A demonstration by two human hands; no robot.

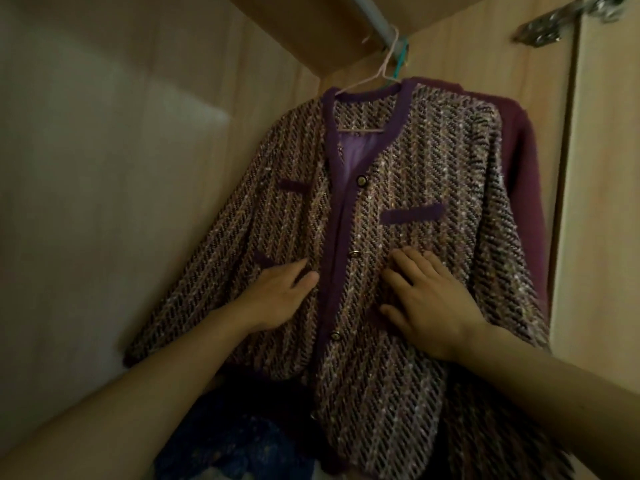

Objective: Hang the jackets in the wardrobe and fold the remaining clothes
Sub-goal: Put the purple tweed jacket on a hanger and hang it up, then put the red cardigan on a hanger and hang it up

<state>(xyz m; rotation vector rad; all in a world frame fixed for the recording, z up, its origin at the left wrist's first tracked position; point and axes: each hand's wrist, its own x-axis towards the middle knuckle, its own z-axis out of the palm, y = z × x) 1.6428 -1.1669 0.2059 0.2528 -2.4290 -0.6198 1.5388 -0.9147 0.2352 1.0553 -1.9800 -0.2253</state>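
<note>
A purple tweed jacket (408, 188) with dark purple trim and gold buttons hangs on a pale pink hanger (372, 79) from the wardrobe rail (379, 19). My left hand (280, 299) rests flat on the jacket's left front panel, fingers straight. On the right front panel lies my right hand (426, 299), fingers spread and pressing the fabric. Behind the tweed jacket hangs a maroon garment (526, 161), with the hook of a teal hanger (400, 62) showing beside the pink one.
The wardrobe's pale back wall (104, 168) is on the left, and its door (606, 202) with a metal hinge (568, 19) on the right. Blue patterned cloth (235, 441) lies at the bottom of the wardrobe under the jacket's hem.
</note>
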